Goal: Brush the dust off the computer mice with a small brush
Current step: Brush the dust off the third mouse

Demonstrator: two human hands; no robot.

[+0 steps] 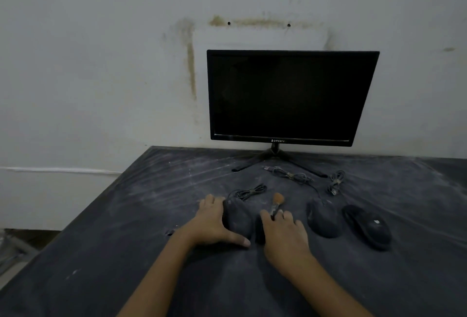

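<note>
Pickup stage: your right hand [283, 230] pinches the small tan-bristled brush [276, 204] at lower centre; your left hand [214, 225] cups the dusty black mouse [238, 218]; sweep next.

Matt, dusty surfaces
The dark worktop [126, 215] is dust-streaked; the mice [322, 218] look matt plastic; the monitor [285, 97] screen is glossy.
</note>
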